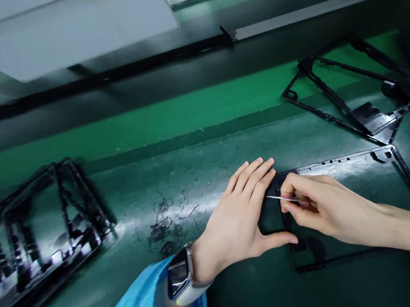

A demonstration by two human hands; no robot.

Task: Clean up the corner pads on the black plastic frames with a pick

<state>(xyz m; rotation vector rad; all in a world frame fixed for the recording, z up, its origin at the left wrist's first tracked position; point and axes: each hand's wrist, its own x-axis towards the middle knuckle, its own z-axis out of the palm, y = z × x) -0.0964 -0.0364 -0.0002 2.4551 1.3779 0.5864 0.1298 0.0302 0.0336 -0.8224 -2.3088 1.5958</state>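
The only view comes from the wearer's head, facing forward and down over the worktop. It sits close above the left hand and the right hand, which take up the lower middle and lower right of the frame. The camera is tipped sideways, so the worktop's far edge climbs toward the right; a pale panel crosses the upper left.
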